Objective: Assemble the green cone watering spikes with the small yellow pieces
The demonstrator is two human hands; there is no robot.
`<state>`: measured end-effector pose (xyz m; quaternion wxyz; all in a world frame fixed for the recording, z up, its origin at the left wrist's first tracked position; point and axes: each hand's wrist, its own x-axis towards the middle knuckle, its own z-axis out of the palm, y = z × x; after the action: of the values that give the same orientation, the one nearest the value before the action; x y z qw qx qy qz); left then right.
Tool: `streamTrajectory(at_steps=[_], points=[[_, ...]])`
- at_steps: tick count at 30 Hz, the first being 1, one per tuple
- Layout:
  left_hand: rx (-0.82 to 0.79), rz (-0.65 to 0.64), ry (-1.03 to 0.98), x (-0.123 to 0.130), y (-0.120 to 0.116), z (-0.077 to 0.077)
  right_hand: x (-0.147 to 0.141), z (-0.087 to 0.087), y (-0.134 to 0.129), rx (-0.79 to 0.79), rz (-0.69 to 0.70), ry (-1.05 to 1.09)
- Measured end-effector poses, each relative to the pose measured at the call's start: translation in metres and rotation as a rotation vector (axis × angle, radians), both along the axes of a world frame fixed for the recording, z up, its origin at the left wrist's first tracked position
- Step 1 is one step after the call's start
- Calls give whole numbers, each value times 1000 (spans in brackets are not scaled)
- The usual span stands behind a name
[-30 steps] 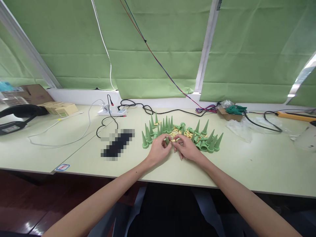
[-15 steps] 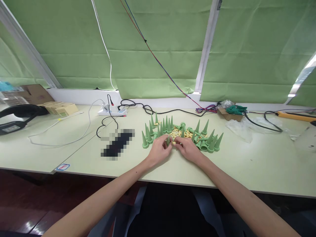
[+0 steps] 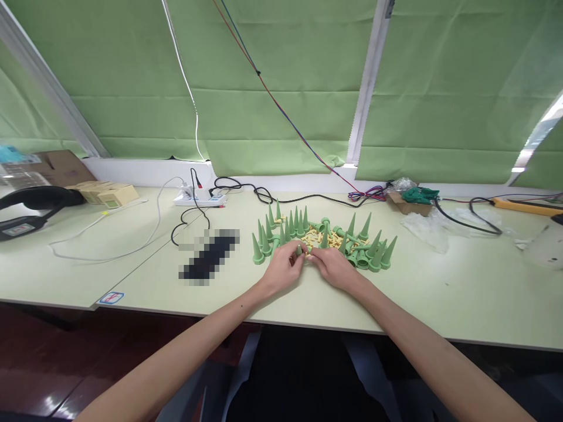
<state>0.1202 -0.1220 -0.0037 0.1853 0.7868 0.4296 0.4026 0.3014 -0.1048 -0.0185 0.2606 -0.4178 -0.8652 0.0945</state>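
Note:
My left hand (image 3: 284, 268) is closed on a green plastic cone (image 3: 299, 250), pinched between thumb and fingers. Close beside it, my right hand (image 3: 335, 267) pinches a small yellow piece (image 3: 307, 255), mostly hidden by the fingertips, against the end of that cone. Behind both hands lies a pile of small yellow pieces (image 3: 313, 238). Several upright green cones (image 3: 258, 252) stand to the left of the pile. More green cones (image 3: 389, 255), some upright and some lying with hollow ends showing, are at its right.
A pixelated dark object (image 3: 210, 258) lies left of the cones. Behind it sits a white power strip (image 3: 200, 200) with cables. A small cardboard box (image 3: 407, 205) and clear plastic bags (image 3: 428, 228) are at the back right. Black headphones (image 3: 41, 202) rest at far left.
My fingertips have come closer together, and the small yellow piece, visible before at the right fingertips, is now mostly covered. The cone in my left hand has tilted slightly.

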Motion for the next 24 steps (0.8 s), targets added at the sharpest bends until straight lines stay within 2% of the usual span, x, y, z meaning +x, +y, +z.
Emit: streamTrajectory(at_steps=[10, 15, 20, 24], points=[[15, -35, -9, -1, 1, -2, -1, -1, 1, 11, -43, -46], [-19, -46, -30, 0, 0, -1, 1, 3, 0, -24, -68, 37], [-102, -93, -78, 1, -3, 1, 1, 3, 1, -29, -45, 112], [-108, -124, -98, 1, -3, 1, 2, 1, 3, -20, -25, 125]])
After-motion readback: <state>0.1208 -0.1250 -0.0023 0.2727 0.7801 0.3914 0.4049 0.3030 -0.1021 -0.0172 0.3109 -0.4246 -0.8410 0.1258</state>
